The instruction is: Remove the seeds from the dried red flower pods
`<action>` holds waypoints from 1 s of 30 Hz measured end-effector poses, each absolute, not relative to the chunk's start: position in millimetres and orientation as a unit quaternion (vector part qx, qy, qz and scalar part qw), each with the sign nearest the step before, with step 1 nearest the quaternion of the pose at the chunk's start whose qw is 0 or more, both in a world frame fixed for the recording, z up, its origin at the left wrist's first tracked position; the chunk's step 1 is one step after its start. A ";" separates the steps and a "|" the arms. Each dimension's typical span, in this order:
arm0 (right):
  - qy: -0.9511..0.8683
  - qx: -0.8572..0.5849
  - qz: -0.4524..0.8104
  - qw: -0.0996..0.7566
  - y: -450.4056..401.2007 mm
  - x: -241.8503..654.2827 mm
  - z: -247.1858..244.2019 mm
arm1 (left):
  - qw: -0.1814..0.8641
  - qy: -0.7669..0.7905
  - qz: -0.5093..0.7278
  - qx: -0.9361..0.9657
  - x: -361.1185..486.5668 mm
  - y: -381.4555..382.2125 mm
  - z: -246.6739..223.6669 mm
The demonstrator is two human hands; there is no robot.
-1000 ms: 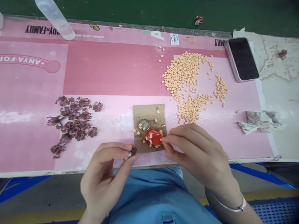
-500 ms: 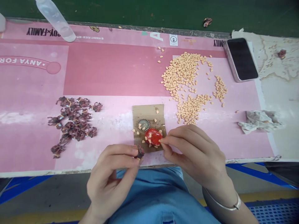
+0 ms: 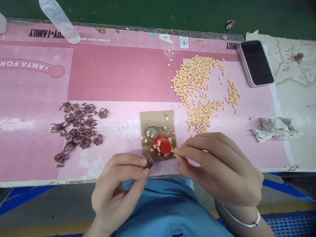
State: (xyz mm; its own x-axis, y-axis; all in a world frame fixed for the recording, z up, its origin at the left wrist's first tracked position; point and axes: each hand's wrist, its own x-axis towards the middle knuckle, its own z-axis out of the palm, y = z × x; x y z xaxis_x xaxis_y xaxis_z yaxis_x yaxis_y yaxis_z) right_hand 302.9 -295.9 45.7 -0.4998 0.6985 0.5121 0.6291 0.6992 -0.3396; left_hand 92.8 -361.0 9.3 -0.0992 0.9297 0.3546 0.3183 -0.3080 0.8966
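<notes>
My left hand (image 3: 120, 187) is closed, pinching a small dark brown figurine (image 3: 149, 162) between thumb and fingers near the table's front edge. The thumb and forefinger of my right hand (image 3: 217, 164) pinch a tiny cream-coloured piece (image 3: 172, 150), just right of a red bottle cap (image 3: 166, 146). That cap lies on a brown cardboard square (image 3: 158, 117) and has several cream pieces in and around it. Behind it sits a grey bottle cap (image 3: 151, 132) with more pieces in it. A cluster of dark brown figurines (image 3: 79, 135) lies to the left.
Cream pieces lie heaped (image 3: 195, 75) at the right centre. A phone (image 3: 256, 62) and a crumpled tissue (image 3: 276, 127) are farther right. At the back left leans a clear plastic bottle (image 3: 60, 21). Another brown figurine moves on the green belt (image 3: 148, 13) at the back.
My right hand has shifted slightly right, away from the red cap, with the cream piece in its fingertips. My left hand has hardly moved. The figurine on the belt has slid right.
</notes>
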 end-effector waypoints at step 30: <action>-0.781 -0.415 0.228 0.407 -306.1 279.7 48.2 | 0.232 0.443 0.534 0.682 94.1 -348.0 14.6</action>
